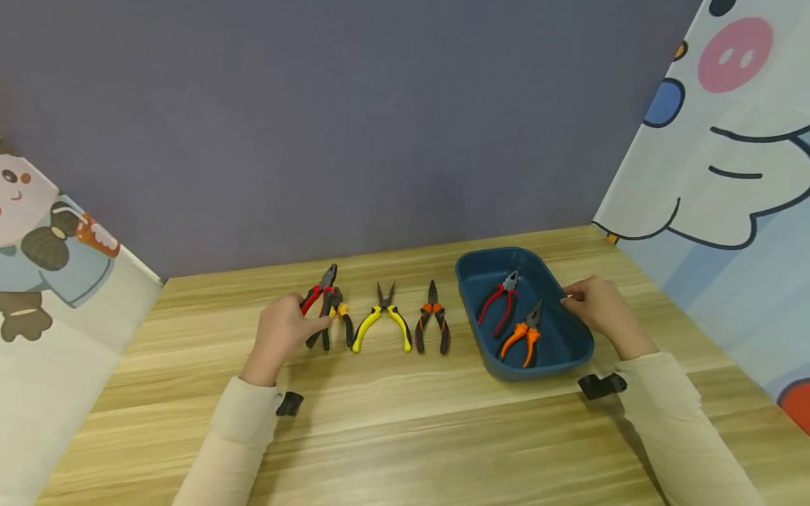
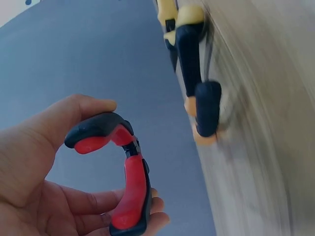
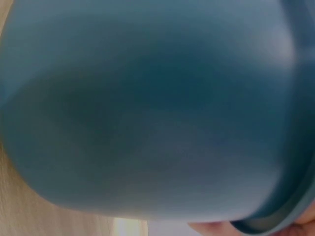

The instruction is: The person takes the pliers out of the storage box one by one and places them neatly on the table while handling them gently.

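In the head view my left hand (image 1: 283,332) grips red-and-black pliers (image 1: 311,299), jaws pointing up and away. The left wrist view shows the handles of these pliers (image 2: 134,184) spread, with the thumb on one and fingers on the other. Just behind them, partly covered, black-and-yellow pliers (image 1: 346,320) lie on the table. My right hand (image 1: 601,313) pinches the right rim of a blue plastic basin (image 1: 572,370). Inside the basin are another red-and-black pair of pliers (image 1: 504,302) and orange pliers (image 1: 522,335). Basin wall (image 3: 147,123) fills most of the right wrist view.
Between the left hand and the basin lie yellow-and-black long-nose pliers (image 1: 383,316) and orange-and-black long-nose pliers (image 1: 433,320), side by side. A grey panel (image 1: 380,140) rises behind the wooden table (image 1: 392,443). Cartoon-printed sheets (image 1: 715,183) flank both sides.
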A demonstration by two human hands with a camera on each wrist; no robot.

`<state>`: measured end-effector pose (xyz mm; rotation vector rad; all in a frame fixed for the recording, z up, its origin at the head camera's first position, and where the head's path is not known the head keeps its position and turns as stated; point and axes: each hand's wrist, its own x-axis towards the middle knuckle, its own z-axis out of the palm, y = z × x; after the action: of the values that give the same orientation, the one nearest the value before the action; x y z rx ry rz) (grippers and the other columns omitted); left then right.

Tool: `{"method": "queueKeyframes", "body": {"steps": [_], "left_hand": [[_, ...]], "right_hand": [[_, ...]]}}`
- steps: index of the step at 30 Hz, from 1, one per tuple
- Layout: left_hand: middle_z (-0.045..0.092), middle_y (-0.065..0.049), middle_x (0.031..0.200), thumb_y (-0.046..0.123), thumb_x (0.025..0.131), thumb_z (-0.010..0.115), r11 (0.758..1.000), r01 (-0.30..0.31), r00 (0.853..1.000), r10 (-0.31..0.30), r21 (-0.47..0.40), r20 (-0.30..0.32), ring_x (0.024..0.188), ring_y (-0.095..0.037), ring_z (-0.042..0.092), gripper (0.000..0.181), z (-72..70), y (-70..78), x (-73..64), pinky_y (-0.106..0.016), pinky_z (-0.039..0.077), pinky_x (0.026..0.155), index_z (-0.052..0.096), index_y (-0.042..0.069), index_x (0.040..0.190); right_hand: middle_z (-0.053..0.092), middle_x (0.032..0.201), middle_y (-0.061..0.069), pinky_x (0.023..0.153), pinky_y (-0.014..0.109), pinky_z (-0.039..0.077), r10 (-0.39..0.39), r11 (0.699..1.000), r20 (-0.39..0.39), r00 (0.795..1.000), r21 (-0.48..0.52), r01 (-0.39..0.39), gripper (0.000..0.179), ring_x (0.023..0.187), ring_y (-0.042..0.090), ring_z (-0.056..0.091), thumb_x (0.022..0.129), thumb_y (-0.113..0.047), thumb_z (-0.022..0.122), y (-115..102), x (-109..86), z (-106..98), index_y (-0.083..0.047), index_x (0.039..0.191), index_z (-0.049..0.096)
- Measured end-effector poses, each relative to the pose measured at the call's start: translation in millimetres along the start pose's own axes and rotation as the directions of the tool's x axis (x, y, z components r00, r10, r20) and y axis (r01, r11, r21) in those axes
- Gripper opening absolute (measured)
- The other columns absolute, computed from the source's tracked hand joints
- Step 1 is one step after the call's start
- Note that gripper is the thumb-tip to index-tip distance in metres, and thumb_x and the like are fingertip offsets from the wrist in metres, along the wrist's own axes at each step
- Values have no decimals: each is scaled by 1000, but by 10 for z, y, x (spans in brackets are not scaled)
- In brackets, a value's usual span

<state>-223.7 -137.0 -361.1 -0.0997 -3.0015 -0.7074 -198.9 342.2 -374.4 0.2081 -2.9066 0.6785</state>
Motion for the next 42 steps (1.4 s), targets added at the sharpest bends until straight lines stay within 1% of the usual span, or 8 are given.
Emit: {"method": "queueKeyframes", "body": {"steps": [4,11,19,24,27,31,35,42], "left_hand": [[40,-3,57,33,78,74,1000,17,1000,-17,4,5,46,-14,35,38,-25,-71,13,-26,30,43,50,4,72],[42,-4,58,33,79,73,999,45,999,-45,10,24,48,-16,38,40,-12,-207,27,-27,32,44,49,4,69],[45,-4,57,34,80,72,995,98,994,-100,26,51,47,-16,39,40,3,-322,93,-27,33,43,49,4,67],[41,-1,51,36,81,71,992,120,990,-123,45,74,43,-13,37,42,27,-369,108,-26,32,41,47,8,62],[34,3,47,37,82,70,991,122,988,-126,51,88,40,-11,33,45,56,-399,105,-24,30,40,43,11,56],[29,4,46,37,82,70,991,120,988,-124,54,89,40,-9,28,48,92,-432,106,-24,28,40,39,13,54],[31,4,47,37,82,70,991,115,989,-120,62,83,40,-10,30,47,112,-457,117,-24,29,41,41,12,55],[34,2,48,36,82,69,993,110,988,-114,48,99,41,-11,32,45,120,-477,128,-25,30,41,43,11,56]], "right_hand": [[67,84,29,65,48,52,-1,1000,-1,1000,-1,1,27,74,39,65,84,-4,63,0,-5,5,18,101,63],[67,83,28,65,48,51,-15,1000,-17,1000,4,15,26,72,39,65,84,-3,62,-10,1,5,17,100,64],[67,84,28,66,48,51,-14,1000,-22,1000,-5,13,26,73,39,65,84,-3,62,-22,1,-2,17,101,64],[67,84,28,66,48,51,-9,1000,-17,1000,-8,9,27,73,39,65,85,-4,62,-17,3,1,16,102,64],[67,84,28,66,48,51,-5,1000,-11,1000,-7,5,27,74,39,65,85,-4,62,-7,8,2,16,102,64],[67,85,28,65,48,51,-3,1000,-6,1000,-6,3,27,74,39,64,85,-4,62,1,15,2,17,102,64],[67,84,28,65,48,51,0,1000,-3,1000,-4,0,27,74,39,64,85,-5,63,0,13,3,17,102,64],[67,83,27,65,48,51,-5,1000,-20,1000,5,6,27,73,39,65,84,-3,62,-7,10,19,17,102,64]]}}
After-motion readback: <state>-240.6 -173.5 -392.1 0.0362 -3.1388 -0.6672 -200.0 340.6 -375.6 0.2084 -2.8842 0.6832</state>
